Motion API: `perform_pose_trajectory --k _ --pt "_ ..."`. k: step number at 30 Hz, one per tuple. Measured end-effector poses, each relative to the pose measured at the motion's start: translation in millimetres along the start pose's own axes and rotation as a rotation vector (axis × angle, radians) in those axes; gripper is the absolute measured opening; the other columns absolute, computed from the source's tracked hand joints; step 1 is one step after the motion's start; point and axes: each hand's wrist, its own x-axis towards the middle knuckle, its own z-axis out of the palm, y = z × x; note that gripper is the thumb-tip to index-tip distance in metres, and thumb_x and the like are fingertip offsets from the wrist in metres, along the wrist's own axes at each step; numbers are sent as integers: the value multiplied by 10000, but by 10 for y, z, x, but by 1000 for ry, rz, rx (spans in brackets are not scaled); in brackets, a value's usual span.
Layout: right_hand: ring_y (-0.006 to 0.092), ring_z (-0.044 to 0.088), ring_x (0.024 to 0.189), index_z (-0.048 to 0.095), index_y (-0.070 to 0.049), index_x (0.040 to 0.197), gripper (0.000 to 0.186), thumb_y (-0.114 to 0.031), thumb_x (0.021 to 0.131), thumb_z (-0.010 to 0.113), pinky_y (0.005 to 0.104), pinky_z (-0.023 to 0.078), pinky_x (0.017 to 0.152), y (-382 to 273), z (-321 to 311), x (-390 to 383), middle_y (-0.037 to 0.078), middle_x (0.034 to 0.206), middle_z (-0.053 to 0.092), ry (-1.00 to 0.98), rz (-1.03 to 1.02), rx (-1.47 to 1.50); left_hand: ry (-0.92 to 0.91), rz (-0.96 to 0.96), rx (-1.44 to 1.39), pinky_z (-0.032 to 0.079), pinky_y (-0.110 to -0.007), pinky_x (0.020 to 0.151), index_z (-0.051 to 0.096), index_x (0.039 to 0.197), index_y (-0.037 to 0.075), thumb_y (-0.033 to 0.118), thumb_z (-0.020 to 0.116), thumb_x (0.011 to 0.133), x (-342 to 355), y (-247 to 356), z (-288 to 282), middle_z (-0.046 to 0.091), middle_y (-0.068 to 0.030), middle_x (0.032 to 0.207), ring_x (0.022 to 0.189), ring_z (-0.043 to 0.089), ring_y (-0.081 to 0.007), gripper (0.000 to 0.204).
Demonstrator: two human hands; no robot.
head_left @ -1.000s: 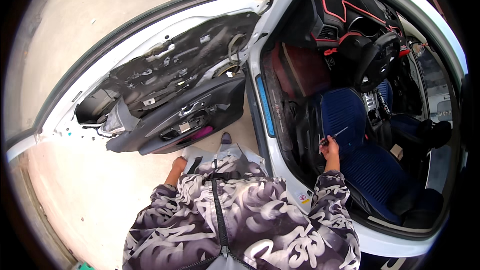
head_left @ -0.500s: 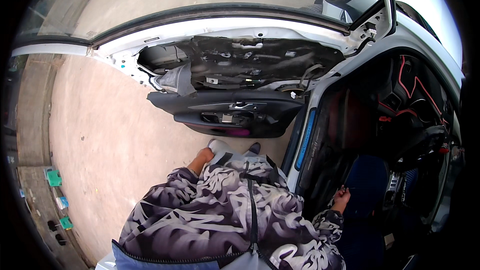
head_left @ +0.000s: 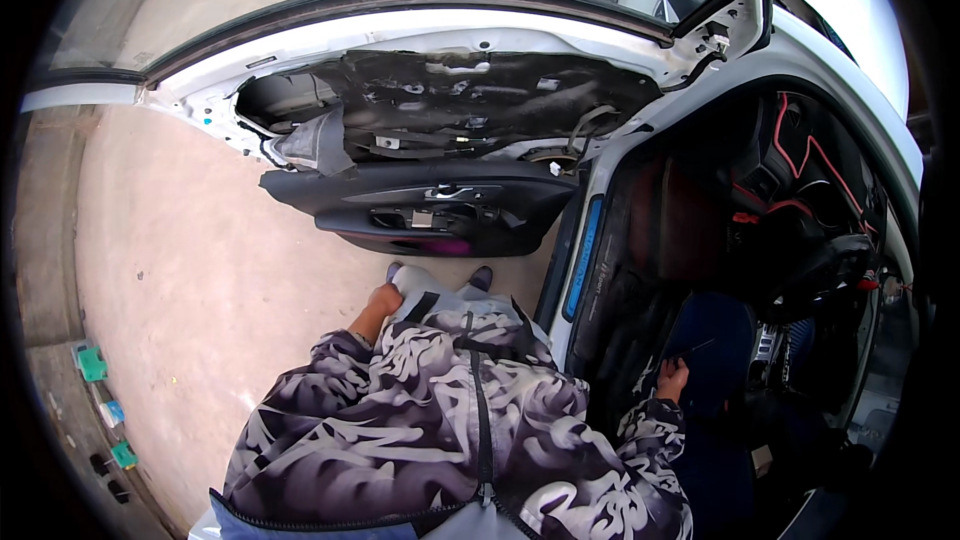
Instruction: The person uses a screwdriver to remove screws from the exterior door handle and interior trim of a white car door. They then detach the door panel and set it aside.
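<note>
My right hand (head_left: 674, 378) is over the car's dark blue seat (head_left: 714, 325), with its fingers closed on a thin dark rod-like tool (head_left: 704, 346). The tool's slim shaft points away from me and to the right; its handle end is hidden in my fingers. Beside my grey trousers, my left hand (head_left: 382, 300) hangs with its fingers curled; what they hold, if anything, is hidden. Ahead of me stands the open white car door (head_left: 390, 40), its dark inner lining (head_left: 500, 98) bared. The black door trim panel (head_left: 350, 195) sits low against it, apart from the upper door frame.
A blue-marked sill (head_left: 582, 260) edges the car opening on my right. Inside are black seats with red piping (head_left: 800, 155). Green boxes (head_left: 92, 364) lie along the ledge at the far left. Pale concrete floor (head_left: 180, 270) spreads to my left.
The whole view has shifted, so the door and car sit further left and higher. My right hand has turned slightly, and its thin tool shows more clearly. My left hand stays beside my trousers.
</note>
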Motion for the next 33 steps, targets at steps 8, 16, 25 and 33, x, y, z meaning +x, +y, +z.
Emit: perform_pose_trajectory --k 8,16,25,33 --pt "198 477 1112 547 -136 1178 335 -207 852 518 385 392 912 127 -43 -227 29 1172 549 -43 63 -341 -19 54 -21 493 -426 767 649 795 -17 245 476 751 21 62 104 622 -249 925 885 608 -370 317" --pt "251 501 1109 647 -34 1056 351 -135 720 620 331 389 911 382 48 -381 119 1066 621 -167 -468 -968 -52 280 -33 477 -433 629 614 692 5 345 622 655 548 -725 613 614 -221 790 736 600 -379 343" --pt "280 454 1206 669 -47 1013 327 -126 699 624 333 372 977 764 -12 -670 183 1360 402 -7 -456 -976 -228 309 -183 476 -380 643 638 779 29 267 612 721 521 -609 155 637 -178 801 731 601 -312 246" --pt "346 627 827 689 -108 843 161 -169 758 567 413 491 748 655 -494 -470 154 850 663 728 -549 -974 -250 164 -288 478 -326 659 648 820 33 180 615 768 385 -342 -384 660 -129 799 729 614 -221 159"
